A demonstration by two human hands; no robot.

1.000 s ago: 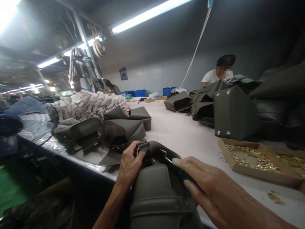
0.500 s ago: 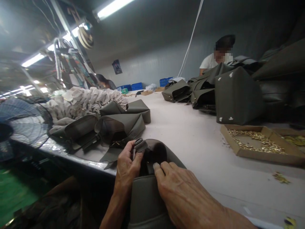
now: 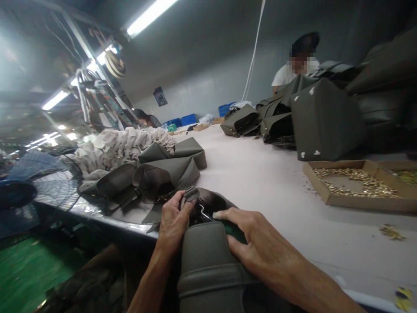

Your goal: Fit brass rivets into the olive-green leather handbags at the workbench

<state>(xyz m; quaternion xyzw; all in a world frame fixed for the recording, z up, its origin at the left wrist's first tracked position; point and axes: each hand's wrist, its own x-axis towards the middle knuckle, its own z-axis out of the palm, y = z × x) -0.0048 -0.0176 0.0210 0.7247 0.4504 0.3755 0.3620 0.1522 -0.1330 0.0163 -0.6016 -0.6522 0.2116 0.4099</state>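
Observation:
A dark olive-grey bag [image 3: 208, 248] lies in front of me at the table's edge, its opening towards my hands. My left hand [image 3: 174, 217] is closed, pinching a folded strap end [image 3: 190, 195] of the same material between thumb and fingers. My right hand [image 3: 250, 230] is closed around the green handle [image 3: 235, 231] of a tool, index finger stretched along it. The tool's thin, bent metal shaft [image 3: 204, 212] points at the dark opening beside the strap end. Its tip is hard to make out.
Similar bags [image 3: 169, 174] lie ahead on the white table [image 3: 234, 174], with more piled at right. A cardboard tray [image 3: 329, 198] holds small gold-coloured metal pieces. A fan [image 3: 61, 182] stands left, near bunched pale cloth [image 3: 120, 145]. A person [image 3: 283, 76] sits across the table.
A green-handled tool with a bent metal shaft now shows in my right hand, which has shifted slightly right. My left hand keeps its pinch on the strap end. The camera view has tilted slightly.

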